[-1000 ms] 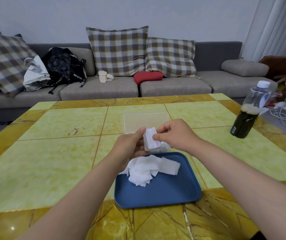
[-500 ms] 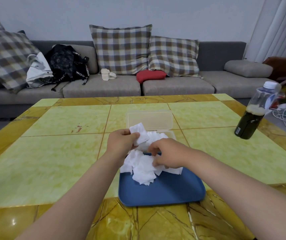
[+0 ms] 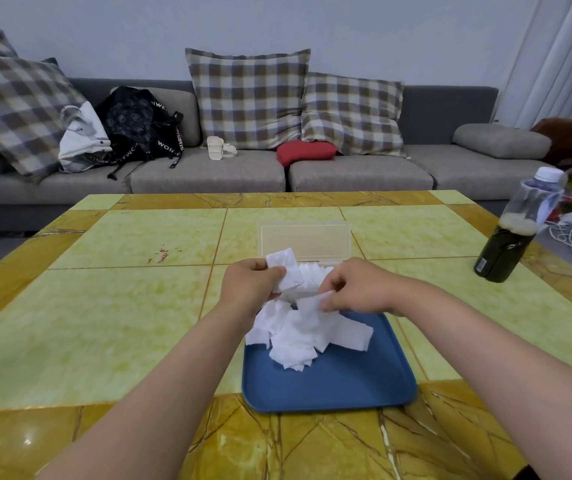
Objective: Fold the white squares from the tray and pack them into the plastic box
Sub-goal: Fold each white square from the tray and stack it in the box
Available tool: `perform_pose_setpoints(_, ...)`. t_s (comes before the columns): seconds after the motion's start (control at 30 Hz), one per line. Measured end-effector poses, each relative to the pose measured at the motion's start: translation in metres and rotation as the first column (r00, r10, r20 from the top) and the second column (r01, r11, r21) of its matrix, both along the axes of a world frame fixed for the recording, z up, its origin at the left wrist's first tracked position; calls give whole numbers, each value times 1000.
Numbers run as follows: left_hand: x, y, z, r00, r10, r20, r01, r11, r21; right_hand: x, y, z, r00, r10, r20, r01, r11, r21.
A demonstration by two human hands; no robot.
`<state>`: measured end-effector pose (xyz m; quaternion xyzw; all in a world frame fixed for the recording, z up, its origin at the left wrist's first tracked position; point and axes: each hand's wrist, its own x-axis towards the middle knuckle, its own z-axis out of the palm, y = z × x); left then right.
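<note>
- The left hand (image 3: 251, 284) pinches a folded white square (image 3: 286, 271), raised above the tray's far edge.
- Loose white squares (image 3: 298, 336) lie heaped in the blue tray (image 3: 329, 386).
- The plastic box (image 3: 305, 242) stands open just beyond the tray.
- The right hand (image 3: 357, 287) pinches another square (image 3: 308, 306) at the top of the heap.

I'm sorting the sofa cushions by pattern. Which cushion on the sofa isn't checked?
The small red cushion, lying flat on the seat in front of the two middle checked cushions; it is plain and much smaller.
</note>
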<state>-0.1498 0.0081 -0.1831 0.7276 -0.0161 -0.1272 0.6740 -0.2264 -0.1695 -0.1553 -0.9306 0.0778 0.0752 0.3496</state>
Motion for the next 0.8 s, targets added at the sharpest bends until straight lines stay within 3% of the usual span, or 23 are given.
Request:
perform_pose_setpoints(0.17,-5,-1,2,988,-155,-15,155,988,22,-6,-10,20,981,-31,193,4,990,142)
perform_pose_setpoints(0.33,-14,-5,8,947,-321,-3,321,945,65,-10,-11,29,976,114,185,-110,993,-30)
perform_pose_setpoints(0.63,-22,-14,5,894,-449,-3,443,882,159,-10,-5,36,959,172,227,-126,970,-206)
perform_pose_setpoints(0.8,-21,-15,3,896,-443,-23,444,893,76,-6,-5,33,958,142,248,-82,968,-236)
